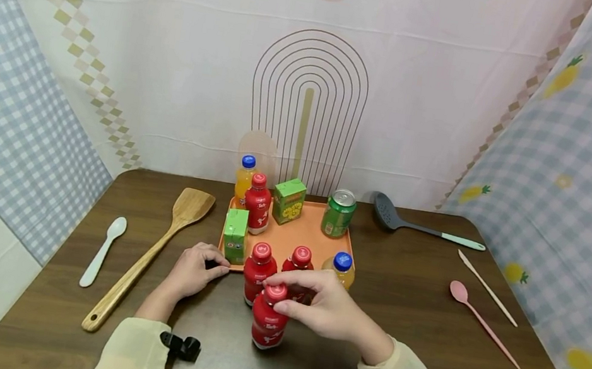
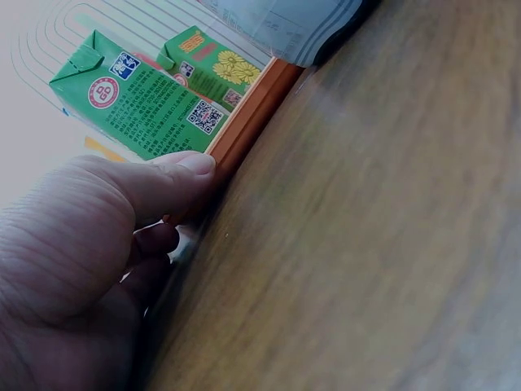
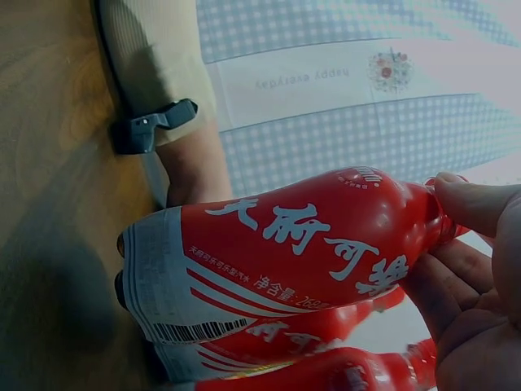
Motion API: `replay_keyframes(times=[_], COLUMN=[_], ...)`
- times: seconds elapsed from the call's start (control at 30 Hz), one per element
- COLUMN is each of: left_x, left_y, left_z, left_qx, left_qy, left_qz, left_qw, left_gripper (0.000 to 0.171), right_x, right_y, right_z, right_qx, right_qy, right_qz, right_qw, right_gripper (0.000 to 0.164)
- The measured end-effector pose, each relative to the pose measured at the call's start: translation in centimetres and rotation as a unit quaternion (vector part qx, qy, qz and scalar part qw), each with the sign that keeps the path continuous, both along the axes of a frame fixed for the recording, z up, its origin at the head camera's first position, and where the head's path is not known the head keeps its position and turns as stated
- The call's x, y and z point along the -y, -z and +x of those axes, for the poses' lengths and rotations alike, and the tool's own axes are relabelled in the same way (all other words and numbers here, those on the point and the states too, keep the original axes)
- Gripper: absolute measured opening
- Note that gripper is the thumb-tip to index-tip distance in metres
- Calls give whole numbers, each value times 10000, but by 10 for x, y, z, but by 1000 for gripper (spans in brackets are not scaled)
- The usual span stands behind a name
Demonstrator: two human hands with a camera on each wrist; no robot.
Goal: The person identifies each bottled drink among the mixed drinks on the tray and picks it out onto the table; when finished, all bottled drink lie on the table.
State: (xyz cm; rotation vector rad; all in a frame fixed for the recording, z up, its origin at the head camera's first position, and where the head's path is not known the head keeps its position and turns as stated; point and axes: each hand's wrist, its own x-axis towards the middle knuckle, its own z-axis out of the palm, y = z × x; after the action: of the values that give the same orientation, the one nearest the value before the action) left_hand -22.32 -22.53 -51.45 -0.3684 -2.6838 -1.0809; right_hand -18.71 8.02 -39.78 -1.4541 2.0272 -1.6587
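My right hand (image 1: 332,308) pinches a red cola bottle (image 1: 269,326) at its neck, just under the cap. In the right wrist view this bottle (image 3: 285,252) shows white lettering, and its base is close to the table. Two more red bottles stand just behind it: one (image 1: 258,273) at the front edge of the orange tray (image 1: 308,237), another (image 1: 298,259) partly hidden by my right hand. My left hand (image 1: 195,268) grips the tray's front left corner, with the thumb on the rim and other fingers curled below, as the left wrist view shows. Beside it stands a green drink carton (image 1: 235,236).
On the tray are a red bottle (image 1: 257,205), orange juice bottle (image 1: 242,184), second carton (image 1: 289,201) and green can (image 1: 339,214). Another juice bottle (image 1: 342,267) is front right. Around lie a wooden spatula (image 1: 147,255), white spoon (image 1: 103,251), slotted spoon (image 1: 389,214), pink spoon (image 1: 477,315) and thin stick (image 1: 487,288).
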Motion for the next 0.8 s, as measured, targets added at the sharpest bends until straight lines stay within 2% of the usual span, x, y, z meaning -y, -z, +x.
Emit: replay_keyframes(times=[0.23, 0.8], left_x=[0, -1], left_y=[-1, -2], left_z=[1, 1], left_qx=[12, 110], left_qy=[-14, -54], left_qz=[-13, -22], left_qw=[10000, 9999], left_gripper=[10, 10], right_x=[11, 19], right_y=[10, 16], right_z=[-3, -3], right_qx=[-194, -188], right_qy=[10, -5], right_qz=[118, 367], right_qw=[9997, 9991], right_gripper=[30, 29])
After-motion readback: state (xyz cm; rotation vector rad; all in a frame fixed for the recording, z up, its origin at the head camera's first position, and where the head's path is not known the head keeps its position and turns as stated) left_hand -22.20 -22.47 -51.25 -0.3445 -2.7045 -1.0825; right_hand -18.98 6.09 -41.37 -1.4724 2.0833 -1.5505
